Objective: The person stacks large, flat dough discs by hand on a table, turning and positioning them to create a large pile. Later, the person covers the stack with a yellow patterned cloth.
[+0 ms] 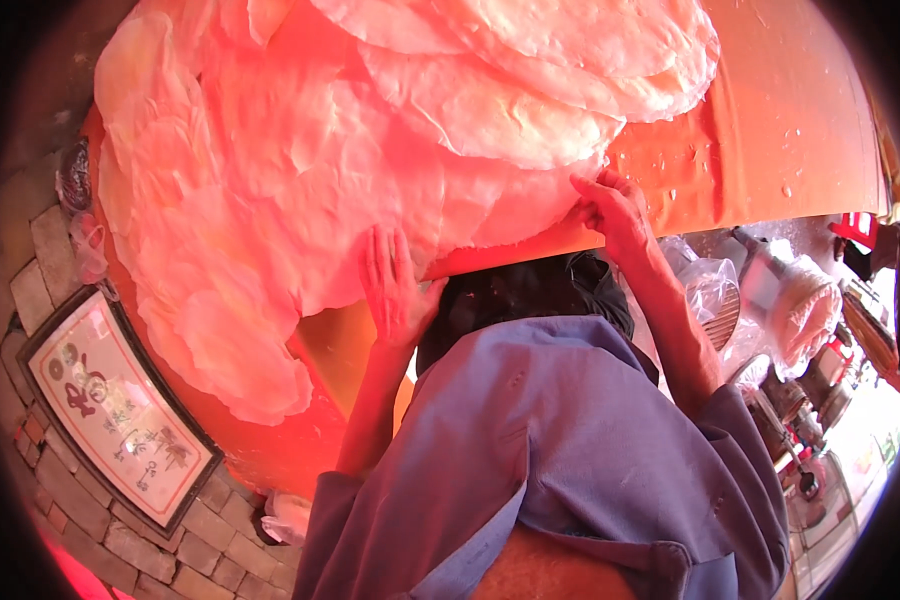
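Note:
Large, thin, pale round sheets (270, 190), looking like flatbreads or rolled dough, overlap in front of me and glow pink in reddish light. More of them, with wavy rims, form a loose stack (540, 85) farther back. My left hand (394, 285) lies flat on the near edge of the sheets, fingers stretched out and pointing away from me. To the right, my right hand (612, 207) is pinched at the edge of a sheet, thumb and fingers curled together. Beneath is an orange table cover (770, 130), wrinkled and dotted with drops or crumbs on the right.
A framed panel (120, 410) with drawings leans by the brick wall (145, 550) at left. Plastic bags (708, 285) and a wrapped bundle (808, 300) crowd the lower right, near assorted utensils (805, 470). Sheets hang over the table's left edge.

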`<state>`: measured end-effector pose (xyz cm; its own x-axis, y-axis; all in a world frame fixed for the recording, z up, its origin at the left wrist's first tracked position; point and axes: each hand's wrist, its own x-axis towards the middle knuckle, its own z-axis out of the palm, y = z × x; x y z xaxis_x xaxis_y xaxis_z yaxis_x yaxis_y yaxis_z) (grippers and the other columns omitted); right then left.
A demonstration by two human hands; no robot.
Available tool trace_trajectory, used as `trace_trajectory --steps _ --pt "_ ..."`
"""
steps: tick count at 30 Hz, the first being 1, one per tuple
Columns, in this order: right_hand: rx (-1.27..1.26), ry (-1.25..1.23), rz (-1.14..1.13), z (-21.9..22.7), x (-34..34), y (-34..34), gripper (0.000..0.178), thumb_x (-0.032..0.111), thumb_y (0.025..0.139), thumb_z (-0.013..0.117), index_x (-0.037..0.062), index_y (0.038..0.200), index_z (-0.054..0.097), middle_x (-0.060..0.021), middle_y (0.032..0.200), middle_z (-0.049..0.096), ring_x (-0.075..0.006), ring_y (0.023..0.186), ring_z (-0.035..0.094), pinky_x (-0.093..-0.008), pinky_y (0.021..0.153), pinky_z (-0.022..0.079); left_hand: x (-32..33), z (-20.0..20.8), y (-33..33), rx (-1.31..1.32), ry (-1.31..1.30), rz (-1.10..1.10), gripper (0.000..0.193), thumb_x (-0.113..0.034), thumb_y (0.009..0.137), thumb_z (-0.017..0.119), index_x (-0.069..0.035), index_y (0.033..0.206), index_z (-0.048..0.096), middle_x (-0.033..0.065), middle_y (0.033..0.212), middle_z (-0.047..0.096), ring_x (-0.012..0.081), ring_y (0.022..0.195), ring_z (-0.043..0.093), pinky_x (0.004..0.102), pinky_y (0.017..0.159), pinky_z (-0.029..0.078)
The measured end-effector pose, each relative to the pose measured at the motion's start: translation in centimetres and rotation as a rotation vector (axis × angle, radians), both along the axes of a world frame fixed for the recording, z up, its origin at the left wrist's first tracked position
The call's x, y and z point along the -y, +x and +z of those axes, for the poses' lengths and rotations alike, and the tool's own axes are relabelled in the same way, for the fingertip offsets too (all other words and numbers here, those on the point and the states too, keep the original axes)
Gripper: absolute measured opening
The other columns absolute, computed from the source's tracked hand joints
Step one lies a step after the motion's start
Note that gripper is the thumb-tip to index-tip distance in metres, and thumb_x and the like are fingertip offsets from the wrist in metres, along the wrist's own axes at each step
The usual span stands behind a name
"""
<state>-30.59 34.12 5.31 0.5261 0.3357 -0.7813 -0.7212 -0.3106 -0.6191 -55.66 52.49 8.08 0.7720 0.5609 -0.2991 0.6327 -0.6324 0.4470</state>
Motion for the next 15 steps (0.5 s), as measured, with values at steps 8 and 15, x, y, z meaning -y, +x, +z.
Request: trace_trajectory --steps 8,15 --pt "-0.311 0.376 -0.207 0.6 -2.7 -3.9 0.024 0.010 0.088 0.065 0.0003 0.110 0.062 -0.0086 0.101 0.069 -0.0213 0.083 0.069 -0.0362 0.075 0.059 -0.7 -3.3 -2.9 0.349 0.298 -0.118 0.088 -0.046 0.077 0.072 0.003 0.142 0.039 0.0291 0.144 0.038 0.0457 0.133 0.037 0.0573 0.107 0.032" --pt "0.138 0.332 -0.082 8.2 -7.3 -6.8 0.012 -0.001 0.084 0.065 -0.0066 0.094 0.067 -0.0122 0.086 0.069 -0.0222 0.069 0.068 -0.0328 0.058 0.058 -0.6 -2.4 -2.8 0.414 0.375 0.012 0.077 -0.025 0.074 0.075 0.000 0.139 0.043 0.0260 0.139 0.045 0.0430 0.123 0.048 0.0545 0.100 0.041"
